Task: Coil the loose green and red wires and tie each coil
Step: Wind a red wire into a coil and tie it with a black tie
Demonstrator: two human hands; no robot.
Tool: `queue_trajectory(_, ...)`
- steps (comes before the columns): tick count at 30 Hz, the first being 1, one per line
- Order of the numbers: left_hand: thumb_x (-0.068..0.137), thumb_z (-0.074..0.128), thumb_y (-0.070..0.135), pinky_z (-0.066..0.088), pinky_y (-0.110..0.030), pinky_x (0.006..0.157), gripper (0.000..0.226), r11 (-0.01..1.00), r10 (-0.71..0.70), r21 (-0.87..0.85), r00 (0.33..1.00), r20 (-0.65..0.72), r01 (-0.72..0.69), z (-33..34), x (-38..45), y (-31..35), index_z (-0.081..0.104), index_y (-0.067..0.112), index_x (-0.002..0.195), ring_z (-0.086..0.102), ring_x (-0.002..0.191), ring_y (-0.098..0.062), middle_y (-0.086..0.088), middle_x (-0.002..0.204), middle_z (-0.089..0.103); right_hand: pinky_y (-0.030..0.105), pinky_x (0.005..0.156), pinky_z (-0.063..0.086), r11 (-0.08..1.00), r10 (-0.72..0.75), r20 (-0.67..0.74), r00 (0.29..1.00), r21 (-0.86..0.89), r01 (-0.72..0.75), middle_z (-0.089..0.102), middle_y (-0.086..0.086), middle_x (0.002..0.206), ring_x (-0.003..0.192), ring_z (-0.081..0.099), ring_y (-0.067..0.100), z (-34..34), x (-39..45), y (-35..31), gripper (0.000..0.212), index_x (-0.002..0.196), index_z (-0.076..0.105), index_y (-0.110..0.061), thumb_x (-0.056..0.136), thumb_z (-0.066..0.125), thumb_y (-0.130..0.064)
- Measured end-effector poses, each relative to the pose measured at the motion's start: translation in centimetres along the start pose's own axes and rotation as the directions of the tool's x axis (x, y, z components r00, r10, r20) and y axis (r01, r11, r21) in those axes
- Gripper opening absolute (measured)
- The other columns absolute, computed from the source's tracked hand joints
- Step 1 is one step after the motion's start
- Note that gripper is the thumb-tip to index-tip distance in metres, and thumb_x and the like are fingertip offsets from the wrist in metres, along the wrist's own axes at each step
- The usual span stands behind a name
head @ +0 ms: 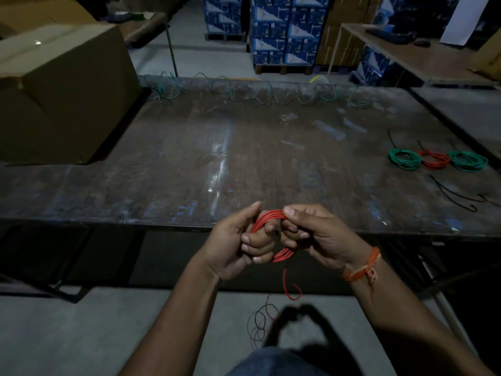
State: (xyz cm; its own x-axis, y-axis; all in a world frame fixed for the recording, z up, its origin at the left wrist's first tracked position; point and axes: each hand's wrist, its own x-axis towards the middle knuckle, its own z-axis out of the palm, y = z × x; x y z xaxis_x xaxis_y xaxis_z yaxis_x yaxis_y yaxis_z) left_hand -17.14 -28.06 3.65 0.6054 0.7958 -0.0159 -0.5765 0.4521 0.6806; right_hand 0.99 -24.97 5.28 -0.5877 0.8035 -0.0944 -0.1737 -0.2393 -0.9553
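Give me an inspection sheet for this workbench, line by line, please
Surface: worn dark table, scuffed.
Job's things: red coil held in both hands, its tail hanging to the floor; three finished coils, green, red, green, far right; loose green wire along the far edge.
Clutter: black ties near the right edge.
Hands: left hand and right hand both grip the red coil.
Cables: nothing seen besides the wires.
Surroundings: cardboard box at left; stacked blue cartons behind.
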Motion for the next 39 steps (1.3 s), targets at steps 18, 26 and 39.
queue_trajectory(18, 0.104, 0.032, 0.022, 0.018, -0.02, 0.045, 0.032, 0.841, 0.231, -0.418, 0.927, -0.295, -0.342, 4.0, 3.0, -5.3, 0.05, 0.019, 0.077, 0.015, 0.043, -0.006, 0.01, 0.051, 0.022, 0.025, 0.059, 0.046, 0.959, -0.067, -0.194, 0.979, -0.284, 0.01, 0.062, 0.004, 0.075, 0.06, 0.054, 0.015, -9.5, -10.1, 4.6, 0.017, 0.1, 0.066, -0.017, 0.084, 0.072, -0.015)
queue_trajectory(26, 0.105, 0.035, 0.025, 0.023, -0.019, 0.044, 0.031, 0.777, 0.373, -0.258, 0.749, -0.547, -0.575, 6.3, 2.0, -8.7, 0.051, 0.019, 0.08, 0.026, 0.039, -0.006, 0.009, 0.05, 0.03, 0.028, 0.079, 0.053, 0.689, -0.364, -0.136, 0.921, -0.705, 0.169, 0.07, -0.006, 0.09, 0.089, 0.068, 0.013, -12.2, -16.8, 5.2, 0.028, 0.091, 0.076, -0.028, 0.088, 0.073, -0.001)
queue_trajectory(39, 0.109, 0.034, 0.022, 0.035, -0.022, 0.041, 0.033, 0.742, 0.594, 0.621, 0.678, -0.433, -0.254, 12.7, 2.3, -15.0, 0.048, 0.004, 0.086, 0.04, 0.045, -0.013, -0.003, 0.056, 0.046, 0.039, 0.071, 0.053, 0.385, -0.588, 0.259, 0.766, -0.743, 0.547, 0.062, -0.003, 0.093, 0.086, 0.063, 0.014, -6.1, -16.9, -1.3, 0.016, 0.104, 0.079, -0.016, 0.09, 0.074, -0.013)
